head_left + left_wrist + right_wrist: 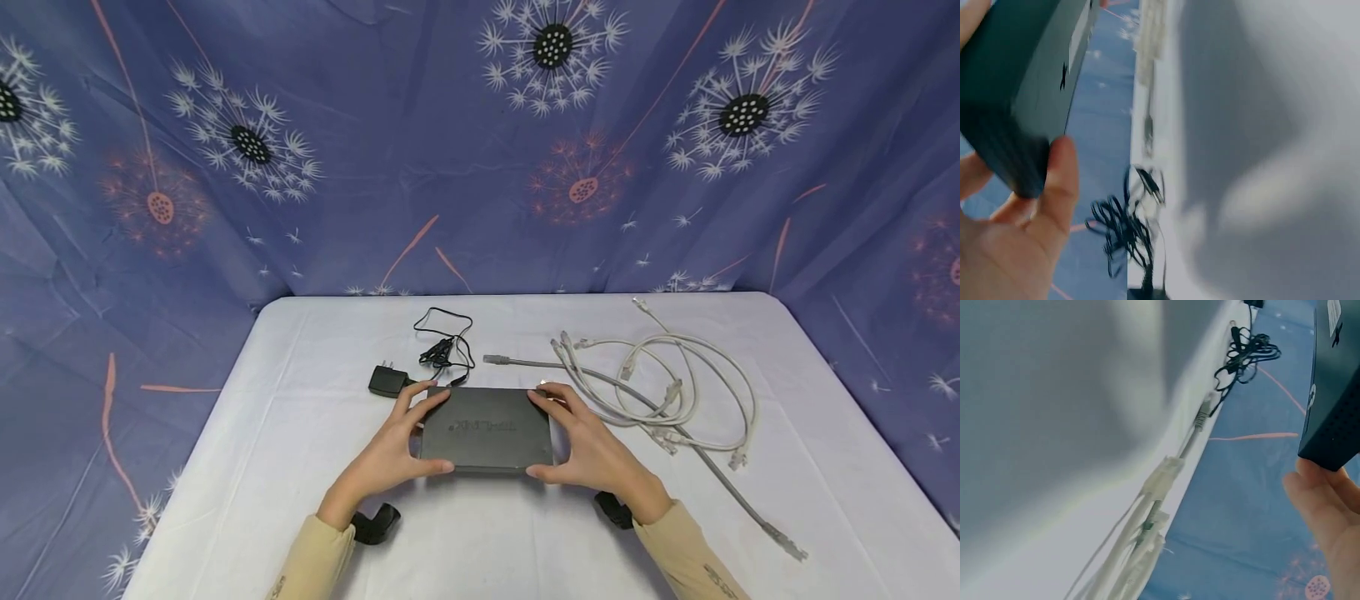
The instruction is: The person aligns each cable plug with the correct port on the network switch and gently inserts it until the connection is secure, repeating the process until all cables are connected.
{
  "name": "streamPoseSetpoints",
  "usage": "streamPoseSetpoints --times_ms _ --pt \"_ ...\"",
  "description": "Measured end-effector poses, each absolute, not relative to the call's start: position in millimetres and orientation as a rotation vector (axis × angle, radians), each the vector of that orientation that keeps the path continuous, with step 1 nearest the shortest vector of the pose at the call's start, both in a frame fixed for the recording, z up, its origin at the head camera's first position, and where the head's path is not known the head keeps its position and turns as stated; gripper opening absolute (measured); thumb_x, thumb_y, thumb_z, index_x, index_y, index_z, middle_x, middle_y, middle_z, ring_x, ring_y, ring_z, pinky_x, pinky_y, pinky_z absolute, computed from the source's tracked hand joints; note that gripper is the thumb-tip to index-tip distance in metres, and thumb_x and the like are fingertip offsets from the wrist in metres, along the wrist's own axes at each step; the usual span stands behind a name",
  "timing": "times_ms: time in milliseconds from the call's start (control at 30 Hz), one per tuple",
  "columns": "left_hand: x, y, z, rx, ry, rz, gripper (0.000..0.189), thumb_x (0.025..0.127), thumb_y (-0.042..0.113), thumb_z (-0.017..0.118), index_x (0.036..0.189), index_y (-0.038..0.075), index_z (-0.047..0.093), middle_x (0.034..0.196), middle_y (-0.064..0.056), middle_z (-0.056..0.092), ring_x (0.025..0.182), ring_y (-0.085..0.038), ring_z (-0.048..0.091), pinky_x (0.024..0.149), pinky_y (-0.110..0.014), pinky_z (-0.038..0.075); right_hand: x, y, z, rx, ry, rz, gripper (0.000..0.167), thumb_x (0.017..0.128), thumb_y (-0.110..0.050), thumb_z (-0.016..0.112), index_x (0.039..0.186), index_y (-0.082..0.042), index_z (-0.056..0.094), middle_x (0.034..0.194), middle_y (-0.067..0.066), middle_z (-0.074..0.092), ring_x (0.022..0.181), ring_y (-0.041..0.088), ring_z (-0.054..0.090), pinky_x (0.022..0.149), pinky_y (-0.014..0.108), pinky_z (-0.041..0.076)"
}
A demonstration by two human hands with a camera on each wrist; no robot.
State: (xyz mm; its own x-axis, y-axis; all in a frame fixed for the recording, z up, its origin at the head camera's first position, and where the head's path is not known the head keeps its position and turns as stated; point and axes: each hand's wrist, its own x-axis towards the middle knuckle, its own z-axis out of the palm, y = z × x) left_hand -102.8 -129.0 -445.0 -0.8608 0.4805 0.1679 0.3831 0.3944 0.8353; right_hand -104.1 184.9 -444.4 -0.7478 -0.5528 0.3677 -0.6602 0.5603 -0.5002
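Observation:
A dark grey network switch [487,442] with a raised logo on its lid is held between both hands. My left hand [392,454] grips its left end, with the thumb at the near edge and fingers at the far corner. On the opposite end, my right hand [594,446] grips in the same way. Both wrist views show the switch's casing [1050,81] raised off the table, with vent holes on the end face [1338,425]. Just beyond the left hand lie a black power adapter [388,381] and its bundled cord [438,354].
Coiled white network cables [693,342] spread over the right side of the white table [247,500]. A grey network cable [720,475] runs diagonally through them toward the front right. Behind the table hangs a blue curtain [420,125] with dandelion prints.

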Motion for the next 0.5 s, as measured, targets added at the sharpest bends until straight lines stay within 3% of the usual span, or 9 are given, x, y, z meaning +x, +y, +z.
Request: streamPoseSetpoints --times_ms 233,500 --pt "-98.6 -119.6 -433.2 0.638 2.411 1.796 0.078 0.079 0.013 0.079 0.146 0.015 0.040 0.154 -0.003 0.015 0.126 -0.029 0.038 0.093 -0.038 0.041 -98.2 184.3 -435.9 0.989 -2.524 0.995 0.088 0.075 -0.051 0.075 0.143 -0.006 0.042 0.142 0.016 0.035 0.123 0.028 0.043 0.088 0.048 0.044" --pt "-93.6 -112.1 -419.4 0.356 2.168 2.059 0.071 0.080 0.006 0.076 0.142 0.018 0.045 0.152 -0.005 0.026 0.121 -0.027 0.037 0.106 -0.040 0.028 -93.7 181.2 -428.1 0.937 -2.490 1.017 0.086 0.076 -0.052 0.075 0.143 -0.007 0.043 0.143 0.016 0.034 0.124 0.033 0.043 0.089 0.051 0.043"
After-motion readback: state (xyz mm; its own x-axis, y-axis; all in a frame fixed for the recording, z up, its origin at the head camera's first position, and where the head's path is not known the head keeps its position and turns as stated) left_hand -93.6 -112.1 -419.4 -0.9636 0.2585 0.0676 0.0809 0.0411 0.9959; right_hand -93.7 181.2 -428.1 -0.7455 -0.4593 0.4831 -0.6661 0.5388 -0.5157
